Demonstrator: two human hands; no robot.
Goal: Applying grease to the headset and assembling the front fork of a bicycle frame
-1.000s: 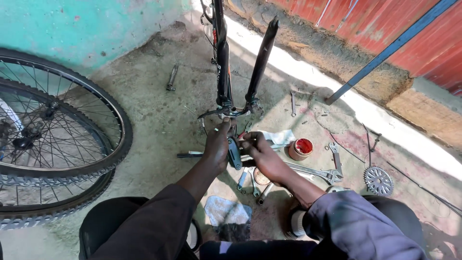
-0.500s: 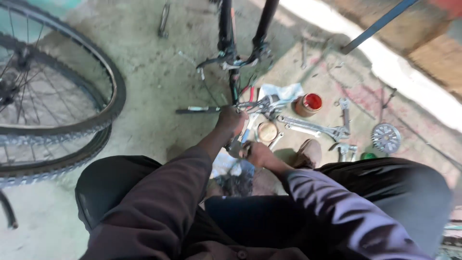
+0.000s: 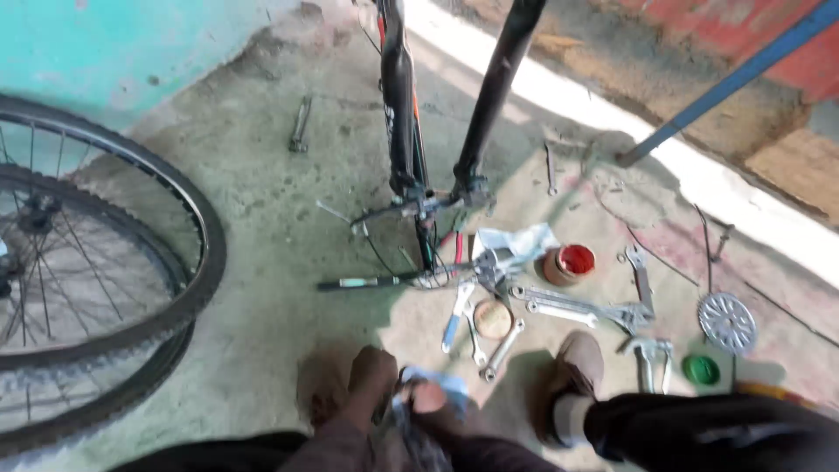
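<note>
Concrete floor (image 3: 262, 262): wrenches (image 3: 568, 306) and a red-lidded tin (image 3: 568, 260) lie right, bicycle wheels (image 3: 96, 288) left, a sprocket (image 3: 726, 322) far right.

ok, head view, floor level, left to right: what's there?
bicycle wheels → upturned bicycle fork → open red tin → adjustable wrench → toothed sprocket. Near the bottom edge, both hands are together on a bluish rag.

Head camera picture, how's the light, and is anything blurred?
Head view: a hard sunlit band crosses the concrete floor at upper right, nearly washed out; the black bicycle fork and the scattered metal spanners lie in shade; the left hand and right hand at the bottom edge are motion-smeared.
</note>
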